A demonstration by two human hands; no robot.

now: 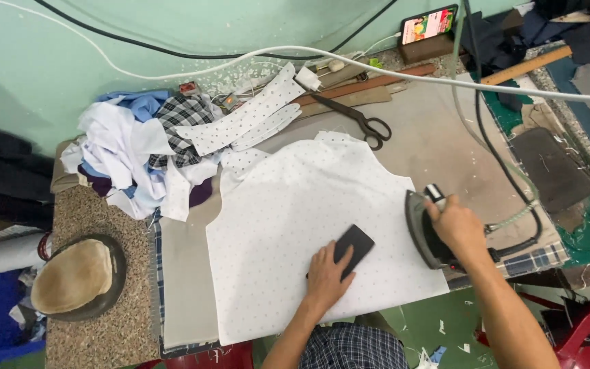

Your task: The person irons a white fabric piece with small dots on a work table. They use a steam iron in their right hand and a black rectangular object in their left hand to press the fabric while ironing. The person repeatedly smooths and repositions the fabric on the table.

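- Dotted white fabric panel (295,225) lies flat on the padded table (445,137), just in front of me.
- My left hand (327,273) presses a small black block (353,247) onto it, fingers flat and together.
- My right hand (455,224) wraps the iron (426,229) handle at the panel's right edge — I'd judge steady, smooth passes best.
- Upright phone (429,24) at the far edge — bright pink-and-orange screen; scissors (360,121) nearby.

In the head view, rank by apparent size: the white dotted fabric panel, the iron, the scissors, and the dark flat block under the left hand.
Largest to smallest:
1. white dotted fabric panel
2. iron
3. scissors, long but thin, so close to the iron
4. dark flat block, partly covered by the left hand
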